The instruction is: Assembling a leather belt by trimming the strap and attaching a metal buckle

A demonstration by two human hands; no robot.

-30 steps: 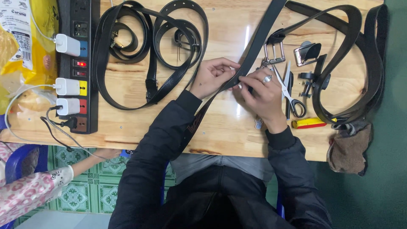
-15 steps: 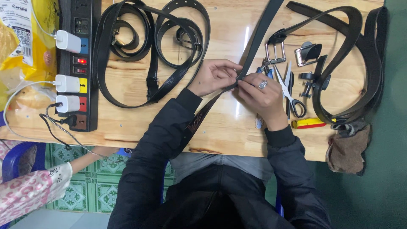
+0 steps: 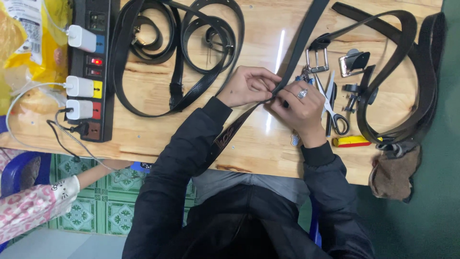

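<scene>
A long black leather belt [image 3: 302, 45] runs diagonally across the wooden table [image 3: 158, 132], from the top edge down under my left sleeve. My left hand [image 3: 249, 85] pinches it from the left. My right hand [image 3: 299, 108], with a ring on one finger, grips the same spot from the right. Both hands meet on the strap near the table's middle. A metal buckle [image 3: 316, 60] lies just beyond my right hand.
Coiled black belts [image 3: 191, 43] lie at the back left, more belts [image 3: 412, 72] at the right. Scissors [image 3: 333, 103], a yellow-red tool [image 3: 352, 141] and a brown cloth [image 3: 393, 170] sit right. A power strip [image 3: 91, 72] with chargers lies left. Another person's sleeve [image 3: 33, 206] shows below.
My hands have drawn slightly closer together on the belt and shifted a little along it. Everything else on the table stays where it was.
</scene>
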